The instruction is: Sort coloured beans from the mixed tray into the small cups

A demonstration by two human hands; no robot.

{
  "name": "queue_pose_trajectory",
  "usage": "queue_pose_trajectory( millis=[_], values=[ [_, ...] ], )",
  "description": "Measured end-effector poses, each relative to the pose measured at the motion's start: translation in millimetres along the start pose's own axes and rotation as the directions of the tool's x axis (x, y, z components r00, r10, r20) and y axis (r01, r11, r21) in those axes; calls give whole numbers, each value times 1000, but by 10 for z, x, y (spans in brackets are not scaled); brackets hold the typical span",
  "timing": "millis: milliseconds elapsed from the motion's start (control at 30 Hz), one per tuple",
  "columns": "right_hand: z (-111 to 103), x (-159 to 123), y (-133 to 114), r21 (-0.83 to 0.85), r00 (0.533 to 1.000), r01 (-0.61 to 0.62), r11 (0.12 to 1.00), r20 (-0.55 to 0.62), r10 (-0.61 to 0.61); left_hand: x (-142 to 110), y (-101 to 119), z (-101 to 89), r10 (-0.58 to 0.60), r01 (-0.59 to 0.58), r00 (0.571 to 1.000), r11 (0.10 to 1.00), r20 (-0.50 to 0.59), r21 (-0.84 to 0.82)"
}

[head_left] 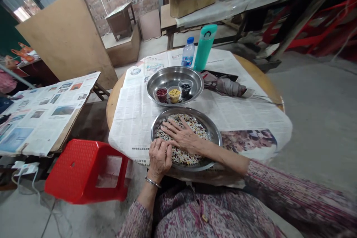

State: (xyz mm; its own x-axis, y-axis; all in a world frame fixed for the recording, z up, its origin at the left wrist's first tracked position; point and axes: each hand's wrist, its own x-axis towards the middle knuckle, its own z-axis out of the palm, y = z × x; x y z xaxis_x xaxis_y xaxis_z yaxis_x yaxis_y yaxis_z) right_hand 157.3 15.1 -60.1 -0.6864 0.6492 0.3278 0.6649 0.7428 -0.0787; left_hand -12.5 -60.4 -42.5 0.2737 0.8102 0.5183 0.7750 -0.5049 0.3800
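A steel basin [217,131] stands at the near edge of the round table, holding a mix of white, yellow, dark and reddish grains and beans [186,158]. My right hand [182,136] lies flat on this mix with its fingers spread. At the basin's left side, my left hand [160,156] curls its fingers over the rim, close to the right hand's thumb. Just beyond is a second steel basin [164,76]. In it stand three clear cups: one of red beans [161,95], one of yellow beans [174,96] and one of black beans [185,88].
Newspaper [125,119] covers the round table. A water bottle [188,52], a teal flask [205,48] and a folded grey umbrella [227,86] stand or lie past the basins. To the left are a red stool [75,171] and another newspaper-covered table [52,108].
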Motion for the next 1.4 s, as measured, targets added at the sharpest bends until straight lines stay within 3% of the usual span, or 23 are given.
queue_pose_trajectory(
  millis=[133,267,433,567,633,733,900,1067,1133,1233,1400],
  values=[
    [-2,-70,182,-42,985,-170,985,-21,169,-3,-8,0,3,-3,1000,1000,9,-3],
    [-38,-299,93,-70,957,-290,954,-50,287,-26,-22,8,-14,14,1000,1000,19,-13],
    [-170,-554,-226,-11,946,-318,948,-73,316,-15,38,-34,-41,42,998,999,39,-18],
    [-263,-625,-354,178,940,-291,940,-128,316,132,152,-149,-66,70,993,997,93,-39],
    [-286,-629,-366,292,902,-306,906,-215,374,270,186,-182,-62,69,990,996,128,-50],
    [-317,-630,-365,444,795,-339,830,-336,505,535,171,-108,-66,66,981,998,184,4],
    [-372,-666,-379,570,663,-341,748,-418,621,955,101,335,-118,68,972,970,205,235],
    [-383,-700,-409,588,594,-353,727,-459,660,1197,266,687,-147,68,938,966,313,250],
    [-386,-707,-418,595,581,-361,718,-459,672,1220,352,722,-98,24,915,981,392,191],
    [-389,-717,-424,612,555,-354,708,-472,685,1163,440,673,69,-113,866,992,494,61],
    [-372,-732,-411,615,553,-331,716,-487,675,943,474,453,354,-352,726,928,590,-123]
  ],
)
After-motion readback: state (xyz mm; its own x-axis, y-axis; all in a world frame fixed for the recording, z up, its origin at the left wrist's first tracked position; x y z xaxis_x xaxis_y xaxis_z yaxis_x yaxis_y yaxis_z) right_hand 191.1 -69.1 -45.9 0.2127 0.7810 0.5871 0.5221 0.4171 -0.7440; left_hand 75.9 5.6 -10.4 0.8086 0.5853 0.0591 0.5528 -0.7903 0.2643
